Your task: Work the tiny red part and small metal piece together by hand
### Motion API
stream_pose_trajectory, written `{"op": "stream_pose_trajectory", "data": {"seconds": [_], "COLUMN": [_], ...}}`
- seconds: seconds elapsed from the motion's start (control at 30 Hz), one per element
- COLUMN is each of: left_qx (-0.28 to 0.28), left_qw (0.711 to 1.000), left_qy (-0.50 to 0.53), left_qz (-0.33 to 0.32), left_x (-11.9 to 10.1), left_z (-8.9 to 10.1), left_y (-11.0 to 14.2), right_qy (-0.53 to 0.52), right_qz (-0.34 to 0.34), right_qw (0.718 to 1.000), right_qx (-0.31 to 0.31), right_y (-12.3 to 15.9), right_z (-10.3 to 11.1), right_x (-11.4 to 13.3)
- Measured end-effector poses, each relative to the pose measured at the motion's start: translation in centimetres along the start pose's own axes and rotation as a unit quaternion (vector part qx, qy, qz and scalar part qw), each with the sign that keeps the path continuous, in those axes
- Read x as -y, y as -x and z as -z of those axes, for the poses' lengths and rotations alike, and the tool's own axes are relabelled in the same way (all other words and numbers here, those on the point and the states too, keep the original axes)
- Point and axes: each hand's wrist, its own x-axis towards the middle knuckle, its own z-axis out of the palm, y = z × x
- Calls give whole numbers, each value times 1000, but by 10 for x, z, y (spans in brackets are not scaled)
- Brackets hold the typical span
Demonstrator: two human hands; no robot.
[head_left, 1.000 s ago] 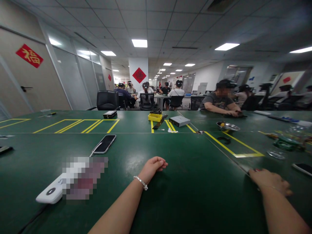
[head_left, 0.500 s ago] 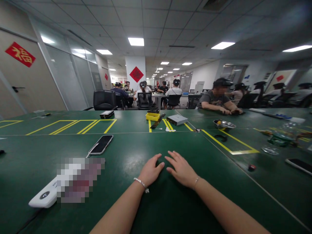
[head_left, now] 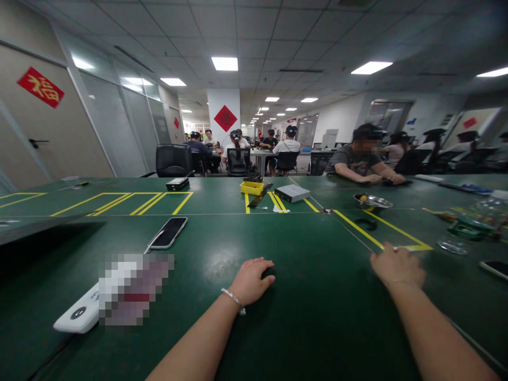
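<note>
My left hand [head_left: 252, 278] rests palm down on the green table [head_left: 309, 296], fingers stretched forward and holding nothing; a beaded bracelet sits on its wrist. My right hand [head_left: 397, 264] lies farther right, by the near end of a yellow tape line [head_left: 359, 228]. Its fingers curl down toward the table, and what lies under them is hidden. A black phone [head_left: 169, 233] lies face up to the far left of my left hand. A white device [head_left: 77, 315], partly blurred out, lies at the near left.
Mid-table stand a yellow bin [head_left: 252, 188], a grey box [head_left: 291, 193] and a metal dish [head_left: 372, 201]. Another phone [head_left: 494, 268] and a green item [head_left: 468, 230] lie at the right. A person [head_left: 363, 159] sits at the far right side; others sit behind.
My right hand left its place beside my left hand and swung right to the yellow tape, covering the spot where a small dark object lay. The left hand stayed put.
</note>
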Motion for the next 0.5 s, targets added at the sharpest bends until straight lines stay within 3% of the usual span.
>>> {"op": "stream_pose_trajectory", "data": {"seconds": [0.1, 0.2, 0.3, 0.5], "left_qx": [-5, -15, -22, -24], "left_qw": [1000, 1000, 999, 998], "left_qy": [6, 22, 41, 60], "left_qz": [-2, -6, -12, -13], "left_x": [2, 4, 6, 7], "left_z": [-1, -3, -4, -4], "left_y": [0, -1, -1, -1], "right_qy": [-11, -31, -44, -57], "right_qz": [-155, -206, -190, -106], "right_qw": [987, 974, 976, 992], "right_qx": [31, 85, 99, 49], "right_y": [-17, -26, -31, -31], "right_z": [-5, -14, -23, -31], "right_x": [-41, -62, -71, -75]}}
